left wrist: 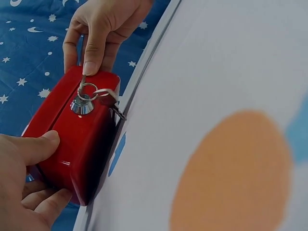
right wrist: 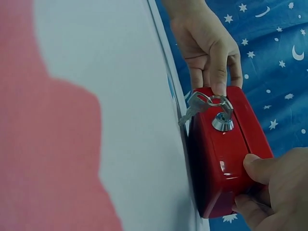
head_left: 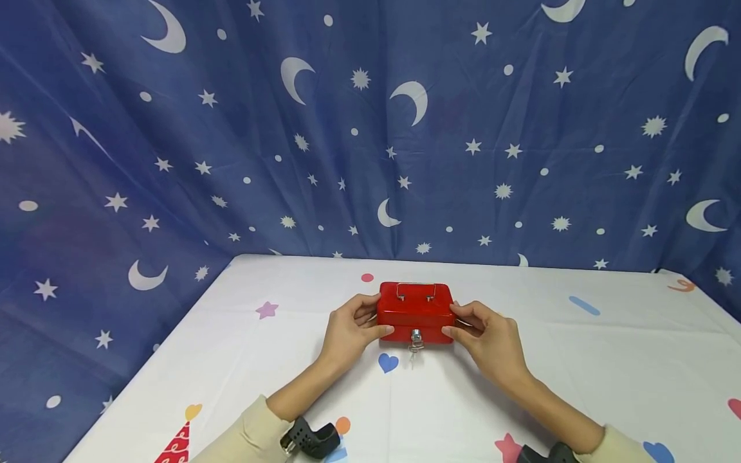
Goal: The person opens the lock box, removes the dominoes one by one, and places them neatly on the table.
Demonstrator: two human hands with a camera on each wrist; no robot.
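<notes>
A small red cash box [head_left: 415, 316] sits on the table with its lid down and its lock toward me. My left hand [head_left: 347, 331] grips its left end, thumb on the front and fingers at the side. The right hand [head_left: 492, 337] holds the opposite end in the same way. On the lid is a thin metal handle [head_left: 416, 283]. One key stands in the round silver lock [left wrist: 82, 105], and a second key [right wrist: 193, 108] dangles from the same ring. In the left wrist view, the far hand's fingers are partly hidden behind the box.
A white cloth [head_left: 278, 354] printed with coloured shapes covers the table. Behind it and on the left hangs a blue curtain [head_left: 341, 154] with moons and stars. A black strap [head_left: 309, 439] is around my left wrist.
</notes>
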